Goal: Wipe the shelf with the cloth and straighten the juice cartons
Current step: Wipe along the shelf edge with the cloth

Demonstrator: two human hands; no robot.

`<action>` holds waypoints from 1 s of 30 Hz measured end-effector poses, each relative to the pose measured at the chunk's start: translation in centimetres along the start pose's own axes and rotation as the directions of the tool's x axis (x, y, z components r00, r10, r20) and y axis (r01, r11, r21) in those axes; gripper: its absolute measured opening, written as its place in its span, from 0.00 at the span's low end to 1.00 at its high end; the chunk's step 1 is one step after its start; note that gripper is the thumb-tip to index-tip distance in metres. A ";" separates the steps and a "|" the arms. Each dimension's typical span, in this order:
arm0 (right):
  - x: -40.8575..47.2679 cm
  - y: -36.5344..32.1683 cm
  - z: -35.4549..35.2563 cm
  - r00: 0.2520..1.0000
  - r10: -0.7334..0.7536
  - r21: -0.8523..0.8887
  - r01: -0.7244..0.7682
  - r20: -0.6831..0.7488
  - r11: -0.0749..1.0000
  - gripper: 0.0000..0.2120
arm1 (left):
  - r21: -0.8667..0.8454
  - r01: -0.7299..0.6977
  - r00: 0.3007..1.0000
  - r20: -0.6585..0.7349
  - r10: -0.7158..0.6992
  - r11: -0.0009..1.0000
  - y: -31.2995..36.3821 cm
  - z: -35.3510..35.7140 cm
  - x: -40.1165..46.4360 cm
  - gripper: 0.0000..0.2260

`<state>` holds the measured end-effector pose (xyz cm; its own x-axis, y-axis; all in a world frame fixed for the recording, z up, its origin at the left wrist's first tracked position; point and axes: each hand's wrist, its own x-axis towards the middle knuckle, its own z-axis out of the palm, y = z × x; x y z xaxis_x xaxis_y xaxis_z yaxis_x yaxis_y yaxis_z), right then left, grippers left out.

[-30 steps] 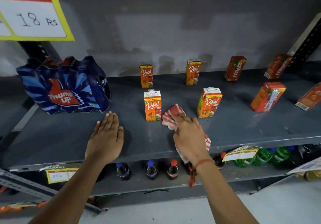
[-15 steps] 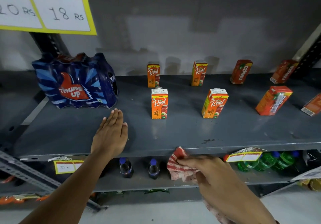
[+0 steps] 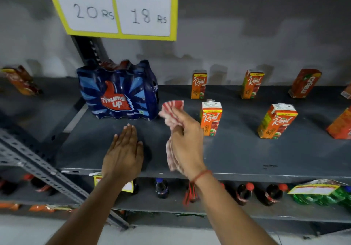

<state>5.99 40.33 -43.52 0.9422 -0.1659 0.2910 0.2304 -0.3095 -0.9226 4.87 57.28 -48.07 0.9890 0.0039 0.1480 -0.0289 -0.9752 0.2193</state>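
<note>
Mid-wipe, we brace our flat left hand (image 3: 123, 155), fingers together, on the shelf (image 3: 247, 153) at center frame while our right hand (image 3: 187, 140) clutches the cloth (image 3: 171, 109) aloft beside askew juice cartons (image 3: 211, 118), which likely need squaring next.

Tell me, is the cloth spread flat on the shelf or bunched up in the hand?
Bunched up. The right hand grips the cloth, its folds sticking out above and below the fist, not laid flat on the shelf.
</note>
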 end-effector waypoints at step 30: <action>7.7 2.9 5.6 0.989 0.097 -0.698 0.010 0.114 0.716 0.24 | 0.032 0.007 1.000 0.010 -0.007 0.999 -0.3 0.2 0.5 0.34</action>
<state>15.27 43.39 -45.33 0.9817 -0.0878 0.1690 0.0045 -0.8764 -0.4815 5.35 57.49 -48.24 0.9905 0.0086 0.1371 -0.0176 -0.9818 0.1889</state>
